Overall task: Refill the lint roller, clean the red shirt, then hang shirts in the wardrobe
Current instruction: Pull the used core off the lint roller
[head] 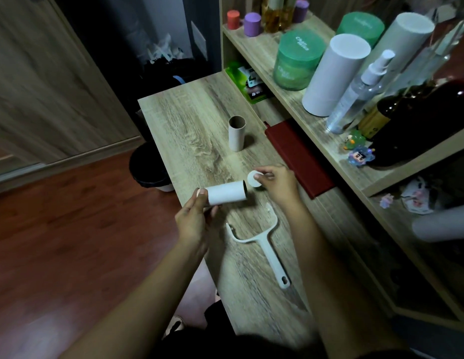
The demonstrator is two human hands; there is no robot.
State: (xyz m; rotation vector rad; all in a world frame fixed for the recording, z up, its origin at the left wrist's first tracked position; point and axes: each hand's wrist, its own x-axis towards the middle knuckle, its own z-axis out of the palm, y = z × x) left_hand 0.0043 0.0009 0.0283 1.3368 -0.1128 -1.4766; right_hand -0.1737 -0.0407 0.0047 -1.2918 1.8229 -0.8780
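Observation:
My left hand [193, 218] grips a white lint roll refill [227, 195] by its left end, holding it sideways above the wooden table [179, 120]. Just off the roll's open right end, my right hand [277, 183] pinches a small white round end cap [253, 178]. The white lint roller handle [267, 248] lies flat on the table below my hands, its forked frame bare. An empty brown cardboard core [236, 133] stands upright farther back on the table. No shirt is in view.
A dark red book [299, 156] lies under the shelf edge at right. The shelf [285, 99] holds green jars, white tubes, a spray bottle and dark bottles. A black bin [149, 167] stands on the floor left of the table. A wooden wardrobe door [44, 86] is at left.

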